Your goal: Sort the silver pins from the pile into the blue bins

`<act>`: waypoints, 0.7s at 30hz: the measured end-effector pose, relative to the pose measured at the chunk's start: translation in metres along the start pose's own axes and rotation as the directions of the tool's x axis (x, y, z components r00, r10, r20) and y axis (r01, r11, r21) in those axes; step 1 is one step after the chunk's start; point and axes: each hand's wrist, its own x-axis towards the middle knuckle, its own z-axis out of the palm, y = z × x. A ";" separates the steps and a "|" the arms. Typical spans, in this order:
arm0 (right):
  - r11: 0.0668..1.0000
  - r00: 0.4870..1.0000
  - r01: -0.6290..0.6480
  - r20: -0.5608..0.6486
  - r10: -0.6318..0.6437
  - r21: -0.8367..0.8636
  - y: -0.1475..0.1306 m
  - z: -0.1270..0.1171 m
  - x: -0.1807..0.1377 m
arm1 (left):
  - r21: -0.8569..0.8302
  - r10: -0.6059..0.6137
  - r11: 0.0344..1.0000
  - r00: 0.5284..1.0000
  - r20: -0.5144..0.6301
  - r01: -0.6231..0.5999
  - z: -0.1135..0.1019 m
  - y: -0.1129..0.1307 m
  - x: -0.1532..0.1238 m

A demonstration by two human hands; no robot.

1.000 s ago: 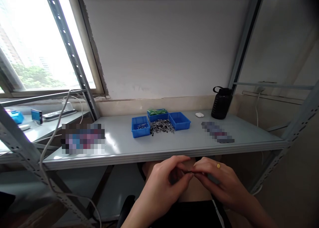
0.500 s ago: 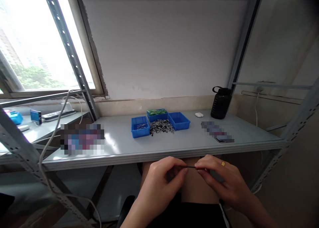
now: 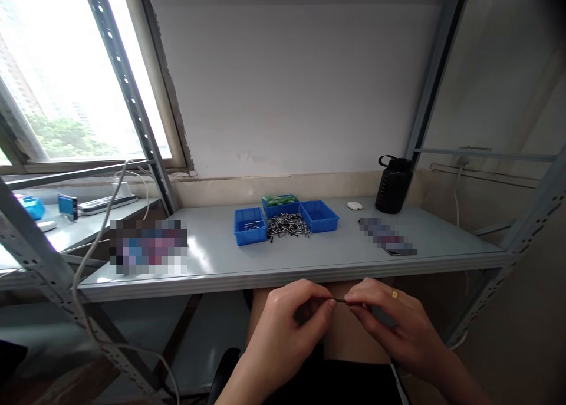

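Observation:
Between my two hands, in front of the table edge and over my lap, runs a thin dark rod [image 3: 339, 300]. My left hand [image 3: 298, 316] pinches one end between thumb and fingers. The other end is pinched by my right hand [image 3: 391, 316], which wears a yellow ring. Fingers cover both ends, so the exact kind of piece cannot be made out. Beyond the hands, a pile of black and silver screw-like pieces [image 3: 288, 224] lies on the table [image 3: 212, 240]. Around it stand a left blue box [image 3: 250, 236] with a few silver pieces, and a right blue box [image 3: 319, 223].
Behind the pile, another blue box [image 3: 283, 209] holds green packets [image 3: 279, 199]. A white earbud case [image 3: 354, 206], a black bottle [image 3: 393, 185] and a blurred-out phone-like item [image 3: 387, 237] are at the right. Metal posts [image 3: 128, 81] frame the table; a cable [image 3: 101, 228] hangs left.
Both hands keep their pinch on the thin dark rod, with only slight finger shifts; a little less of it shows between them. The whole view has moved slightly.

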 end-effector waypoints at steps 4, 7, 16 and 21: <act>1.000 1.000 -0.009 0.011 0.009 0.009 0.000 -0.001 0.000 | 0.009 0.004 1.000 1.000 0.006 -0.004 0.000 0.001 0.000; 0.999 0.999 -0.024 0.030 0.023 0.024 0.000 0.000 -0.001 | 0.017 0.009 1.000 1.000 0.005 -0.009 0.000 0.002 0.000; 1.000 0.999 -0.024 0.040 0.024 -0.012 0.000 0.000 -0.003 | 0.022 0.009 1.000 1.000 -0.005 -0.009 -0.002 0.001 0.000; 1.000 0.994 -0.017 0.108 0.015 0.016 -0.002 -0.001 -0.004 | 0.018 0.008 1.000 1.000 -0.008 -0.008 -0.001 0.000 0.001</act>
